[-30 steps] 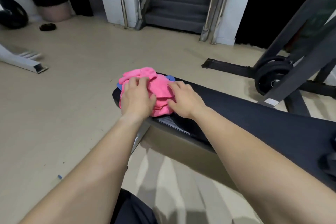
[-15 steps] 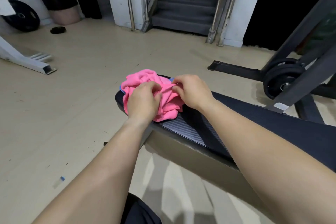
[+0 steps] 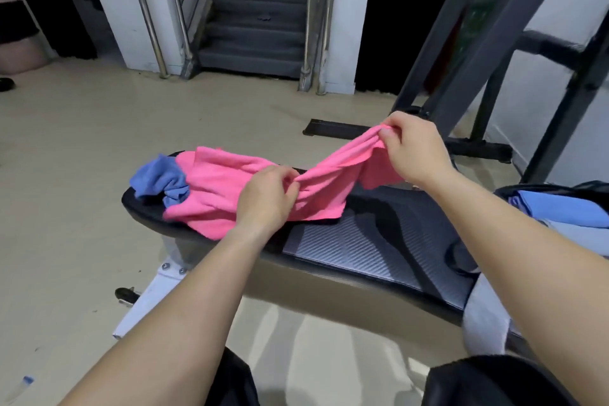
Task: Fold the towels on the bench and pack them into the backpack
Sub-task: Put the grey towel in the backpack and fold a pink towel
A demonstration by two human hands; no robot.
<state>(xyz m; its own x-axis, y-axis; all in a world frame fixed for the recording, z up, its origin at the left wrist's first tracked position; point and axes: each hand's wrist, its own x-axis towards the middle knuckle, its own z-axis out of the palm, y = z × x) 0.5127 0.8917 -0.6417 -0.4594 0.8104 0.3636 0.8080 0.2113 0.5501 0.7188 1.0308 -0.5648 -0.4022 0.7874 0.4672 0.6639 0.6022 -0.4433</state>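
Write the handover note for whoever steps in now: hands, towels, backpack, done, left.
Left hand: pinches the pink towel at a bunched part, low over the bench.
Right hand: pinches a raised corner of it.
Blue towel: crumpled at the bench's far end, against the pink one.
Done: blue folded cloths lie in the open backpack at the right.
Left: fold pink, then blue; pack both.

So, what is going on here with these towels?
A person holds a pink towel stretched over the bench. The left hand pinches it near the middle; the right hand lifts one end. A crumpled blue towel lies beside it. Folded blue cloth shows in a dark bag at the right edge.
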